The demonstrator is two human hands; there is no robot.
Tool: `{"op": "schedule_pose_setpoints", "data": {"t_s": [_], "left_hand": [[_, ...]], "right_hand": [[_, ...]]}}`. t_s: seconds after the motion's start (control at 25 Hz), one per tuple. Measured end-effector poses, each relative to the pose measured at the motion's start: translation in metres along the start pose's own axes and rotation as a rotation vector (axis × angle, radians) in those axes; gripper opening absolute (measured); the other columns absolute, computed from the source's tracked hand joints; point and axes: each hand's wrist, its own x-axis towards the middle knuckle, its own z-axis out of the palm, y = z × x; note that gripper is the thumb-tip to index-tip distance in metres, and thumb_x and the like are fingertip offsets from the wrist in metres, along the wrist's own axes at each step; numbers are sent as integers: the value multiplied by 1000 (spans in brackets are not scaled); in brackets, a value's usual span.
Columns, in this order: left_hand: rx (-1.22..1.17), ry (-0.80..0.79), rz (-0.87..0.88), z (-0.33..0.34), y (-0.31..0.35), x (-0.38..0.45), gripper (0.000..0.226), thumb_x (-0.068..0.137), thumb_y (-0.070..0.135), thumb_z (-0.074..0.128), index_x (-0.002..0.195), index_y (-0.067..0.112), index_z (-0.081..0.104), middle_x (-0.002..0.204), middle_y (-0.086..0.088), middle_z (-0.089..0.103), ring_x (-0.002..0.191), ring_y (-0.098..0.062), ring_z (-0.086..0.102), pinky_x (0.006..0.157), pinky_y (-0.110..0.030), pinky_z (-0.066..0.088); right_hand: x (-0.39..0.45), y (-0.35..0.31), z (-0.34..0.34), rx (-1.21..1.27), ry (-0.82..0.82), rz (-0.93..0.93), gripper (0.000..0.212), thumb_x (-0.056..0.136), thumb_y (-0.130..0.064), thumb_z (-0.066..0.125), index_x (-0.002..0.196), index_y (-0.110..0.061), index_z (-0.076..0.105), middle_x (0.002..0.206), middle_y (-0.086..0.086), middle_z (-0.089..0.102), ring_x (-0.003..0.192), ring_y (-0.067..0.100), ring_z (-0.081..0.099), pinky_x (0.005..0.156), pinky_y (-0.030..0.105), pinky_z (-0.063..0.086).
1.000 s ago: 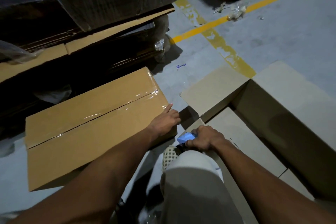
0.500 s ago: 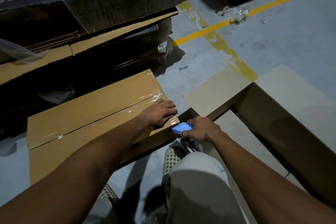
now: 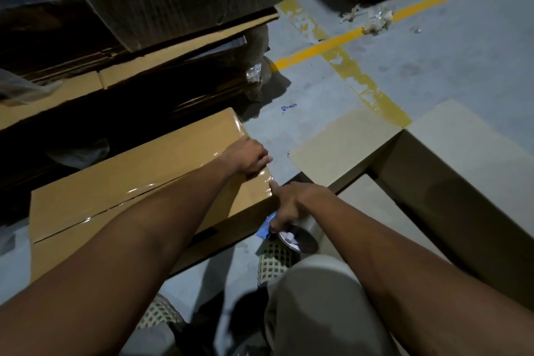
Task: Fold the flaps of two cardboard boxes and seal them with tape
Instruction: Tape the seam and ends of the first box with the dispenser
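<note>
A closed brown cardboard box (image 3: 115, 196) lies on the floor at the left, with clear tape along its centre seam. My left hand (image 3: 251, 157) presses flat on the box's right end, over the tape. My right hand (image 3: 291, 205) grips a roll of clear tape (image 3: 300, 235) with a blue piece beside it, its forefinger touching the box's right corner. A second, larger cardboard box (image 3: 462, 188) stands at the right with its flaps open.
Stacks of flattened cardboard and plastic-wrapped bundles (image 3: 144, 37) fill the left and back. Yellow painted lines (image 3: 346, 69) cross the grey concrete floor. My knee (image 3: 315, 298) and mesh shoes are below my hands. Scraps of litter (image 3: 375, 20) lie on the far line.
My left hand slid further onto the box's right end. My right hand with the tape roll moved toward the box corner and put out its forefinger.
</note>
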Motion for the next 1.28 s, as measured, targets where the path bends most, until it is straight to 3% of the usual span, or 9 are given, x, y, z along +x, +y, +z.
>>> {"op": "schedule_pose_setpoints", "data": {"t_s": [0.16, 0.28, 0.44, 0.52, 0.64, 0.8, 0.96, 1.16, 1.28], "left_hand": [[60, 17, -58, -1, -39, 15, 42, 100, 47, 36, 104, 19, 68, 103, -4, 66, 97, -21, 59, 102, -42, 35], [67, 71, -143, 1, -62, 27, 49, 99, 52, 33, 101, 16, 67, 105, -9, 64, 96, -24, 57, 90, -41, 45], [210, 38, -248, 8, -69, 35, 58, 100, 55, 24, 123, 17, 62, 137, -12, 51, 136, -27, 39, 114, -51, 20], [204, 18, -264, 5, -69, 35, 60, 99, 56, 25, 126, 15, 59, 138, -12, 50, 136, -26, 37, 112, -47, 25], [125, -17, -258, -8, -74, 37, 62, 99, 58, 29, 137, 14, 49, 143, -13, 47, 136, -27, 37, 112, -44, 26], [-53, 10, -259, 5, -64, 7, 65, 101, 55, 23, 157, 25, 9, 165, -5, 3, 151, -24, 1, 121, -50, 4], [-297, 133, -332, 24, -53, -51, 66, 102, 49, 31, 157, 21, 9, 164, -4, 7, 151, -24, 7, 122, -47, 10], [-699, 510, -553, 8, -44, -130, 35, 98, 17, 50, 133, 17, 51, 117, -8, 63, 107, -23, 61, 92, -37, 52], [-1172, 476, -859, -4, -33, -173, 21, 100, 28, 48, 110, 13, 60, 81, -5, 61, 70, -24, 60, 71, -38, 54]], "right_hand": [[13, -11, -2, -220, -159, 130, 115, 66, -45, 82, 155, -19, 13, 140, 11, 49, 122, 33, 51, 86, 38, 42], [16, -18, -12, -271, -169, 147, 89, 68, -47, 79, 144, -20, 41, 127, 4, 57, 104, 27, 57, 72, 31, 40], [26, -28, -9, -316, -222, 137, 65, 72, -50, 75, 125, -17, 58, 123, 4, 57, 95, 26, 55, 65, 32, 40], [29, -30, -8, -323, -225, 132, 63, 72, -51, 74, 123, -17, 58, 123, 4, 57, 96, 25, 56, 63, 32, 39], [32, -31, -5, -322, -213, 129, 65, 70, -52, 74, 123, -18, 58, 124, 4, 58, 104, 26, 60, 70, 35, 45], [26, -29, -8, -219, -209, 122, 69, 49, -58, 78, 106, -21, 67, 114, 5, 63, 97, 27, 65, 87, 40, 54], [9, -32, -18, -138, -81, 70, 86, 46, -62, 75, 120, -19, 63, 122, 6, 61, 101, 25, 63, 88, 39, 54], [-25, -57, -38, -74, 51, -69, 94, 69, -52, 77, 147, -13, 42, 148, 3, 44, 129, 21, 48, 102, 33, 44], [-44, -89, -54, -115, 176, -208, 101, 68, -49, 80, 152, -20, 32, 150, 2, 42, 130, 21, 46, 101, 29, 42]]}}
